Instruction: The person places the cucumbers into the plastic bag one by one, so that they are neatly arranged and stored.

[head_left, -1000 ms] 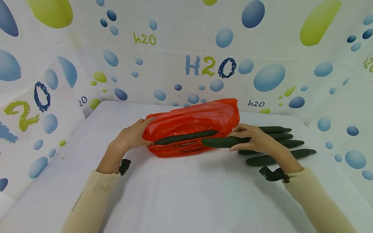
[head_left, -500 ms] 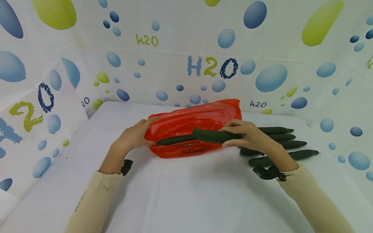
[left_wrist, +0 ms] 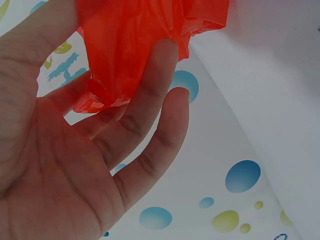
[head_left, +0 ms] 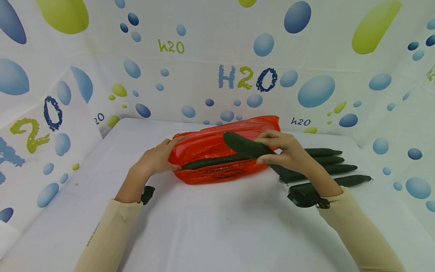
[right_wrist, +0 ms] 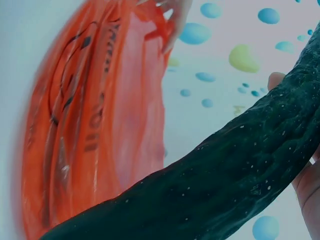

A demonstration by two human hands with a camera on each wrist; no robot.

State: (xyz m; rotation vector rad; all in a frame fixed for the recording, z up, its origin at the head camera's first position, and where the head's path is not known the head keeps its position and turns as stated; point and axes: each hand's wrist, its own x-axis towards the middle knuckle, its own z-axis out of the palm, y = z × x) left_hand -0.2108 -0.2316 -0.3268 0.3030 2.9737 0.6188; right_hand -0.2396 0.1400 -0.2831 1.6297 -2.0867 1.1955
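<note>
1. Cucumber point(head_left: 242, 145) is over the bag point(head_left: 200, 147), long axis slanting toward the table's point(head_left: 204, 226) back-left corner.
2. Right hand point(head_left: 287, 151) has it gripped, so that's nearer.
3. Left hand point(head_left: 155, 156) holds bag's left end.

We observe a screened-off tabletop work area, wider premises undeterminable, evidenced by a flat white table point(head_left: 210, 238) backed and flanked by white hanging sheeting point(head_left: 210, 26) printed with blue and lime-green droplets point(head_left: 316, 90) and "H2O" lettering point(head_left: 247, 78).

"H2O" and "h2O" stand on the white backdrop point(head_left: 204, 30); the red bag point(head_left: 200, 149) reads "THANK" (what follows is unclear).
</note>
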